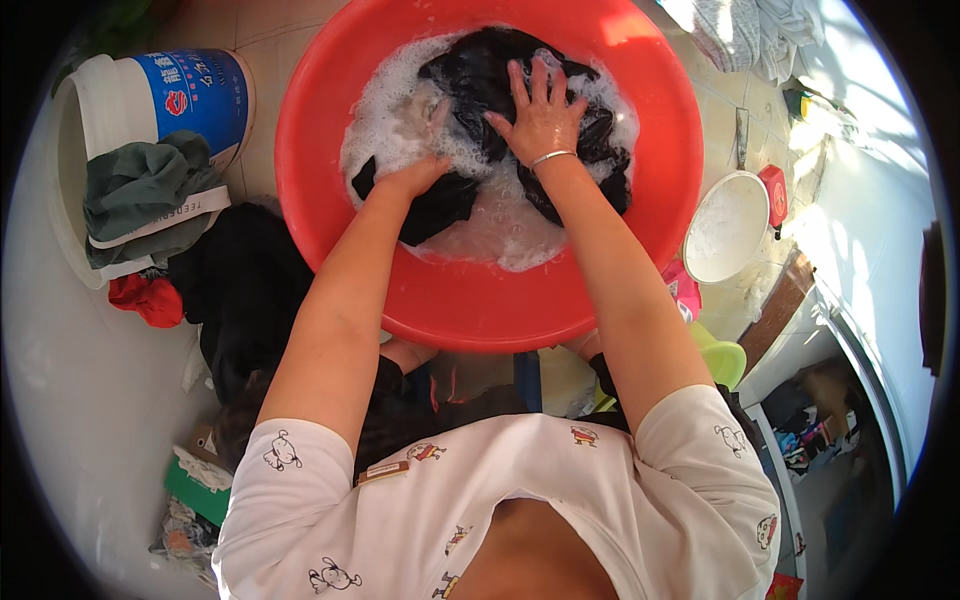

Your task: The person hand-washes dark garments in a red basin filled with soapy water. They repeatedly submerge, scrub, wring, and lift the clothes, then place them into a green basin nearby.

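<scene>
A large red plastic basin (480,307) stands before me, holding foamy water (502,210) and soaked black fabric (480,64). My right hand (544,120) lies palm down on the fabric, its fingers spread and wet, a silver bangle at the wrist. Lower and to the left, my left hand (412,176) reaches into the suds beside a dark fold of cloth. Foam hides most of its fingers, so a grip cannot be made out. Some pale cloth or foam shows just above that hand.
At left, a white and blue bucket (199,97) lies tipped with grey-green clothing (142,187) over it. Black clothes (240,285) and a red cloth (148,298) lie nearby. At right are a white bowl (726,227), a red container (773,192) and a green plastic basin (721,356).
</scene>
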The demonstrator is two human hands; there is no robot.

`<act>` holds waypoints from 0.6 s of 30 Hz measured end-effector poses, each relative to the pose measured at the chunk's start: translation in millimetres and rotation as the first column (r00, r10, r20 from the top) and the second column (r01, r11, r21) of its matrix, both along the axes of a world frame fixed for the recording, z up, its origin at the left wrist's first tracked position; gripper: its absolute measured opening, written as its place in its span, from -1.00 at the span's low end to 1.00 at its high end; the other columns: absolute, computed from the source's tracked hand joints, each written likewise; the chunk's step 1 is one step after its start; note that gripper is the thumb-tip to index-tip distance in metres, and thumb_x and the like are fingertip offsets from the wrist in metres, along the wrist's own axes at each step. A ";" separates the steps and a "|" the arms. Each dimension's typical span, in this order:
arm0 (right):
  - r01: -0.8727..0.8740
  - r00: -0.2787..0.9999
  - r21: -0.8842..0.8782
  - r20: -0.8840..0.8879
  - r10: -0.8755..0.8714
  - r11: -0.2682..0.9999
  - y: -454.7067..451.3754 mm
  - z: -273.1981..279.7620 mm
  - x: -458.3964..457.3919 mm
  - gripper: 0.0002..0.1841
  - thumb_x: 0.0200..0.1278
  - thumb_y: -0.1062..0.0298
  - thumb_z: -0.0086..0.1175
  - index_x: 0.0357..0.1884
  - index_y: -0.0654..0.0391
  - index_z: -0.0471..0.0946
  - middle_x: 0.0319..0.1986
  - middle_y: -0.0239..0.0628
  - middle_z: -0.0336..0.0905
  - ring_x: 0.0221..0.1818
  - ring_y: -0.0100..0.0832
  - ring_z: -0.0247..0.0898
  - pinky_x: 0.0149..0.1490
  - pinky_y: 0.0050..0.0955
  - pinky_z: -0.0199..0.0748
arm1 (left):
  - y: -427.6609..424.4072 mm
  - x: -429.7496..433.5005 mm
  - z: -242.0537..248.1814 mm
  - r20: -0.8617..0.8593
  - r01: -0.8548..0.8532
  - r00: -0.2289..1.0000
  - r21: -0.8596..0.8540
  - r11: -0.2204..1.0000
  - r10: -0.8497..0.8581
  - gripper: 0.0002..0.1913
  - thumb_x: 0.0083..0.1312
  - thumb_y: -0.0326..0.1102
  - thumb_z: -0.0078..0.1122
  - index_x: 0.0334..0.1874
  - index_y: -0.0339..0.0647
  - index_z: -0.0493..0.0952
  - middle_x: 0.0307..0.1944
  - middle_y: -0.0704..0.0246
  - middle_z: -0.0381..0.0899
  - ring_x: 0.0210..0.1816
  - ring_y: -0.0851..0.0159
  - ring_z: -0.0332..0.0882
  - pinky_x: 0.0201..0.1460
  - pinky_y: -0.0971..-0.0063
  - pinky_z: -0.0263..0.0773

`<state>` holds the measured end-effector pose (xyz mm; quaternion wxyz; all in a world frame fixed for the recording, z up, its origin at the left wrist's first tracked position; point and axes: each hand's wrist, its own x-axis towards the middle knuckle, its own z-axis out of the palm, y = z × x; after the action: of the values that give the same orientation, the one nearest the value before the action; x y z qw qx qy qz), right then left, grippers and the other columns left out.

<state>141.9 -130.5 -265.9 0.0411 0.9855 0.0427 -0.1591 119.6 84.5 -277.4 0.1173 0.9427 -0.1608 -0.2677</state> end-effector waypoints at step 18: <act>-0.173 0.984 0.224 -0.004 0.178 0.959 -15.5 7.5 -7.3 -0.26 0.14 -0.15 0.29 0.41 -0.40 0.35 -0.04 -0.21 0.59 -0.01 -0.13 0.52 0.02 -0.01 0.44 | 12.1 -10.1 14.7 0.284 0.145 0.948 0.015 0.989 -0.143 -0.44 0.42 0.19 0.02 0.34 0.07 0.50 0.39 0.34 0.41 0.57 0.16 0.01 0.47 -0.43 -0.60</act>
<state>134.6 -146.1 -258.4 -0.0563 0.9742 0.1479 -0.1610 109.4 96.6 -262.7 0.0762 0.9567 -0.2452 -0.1370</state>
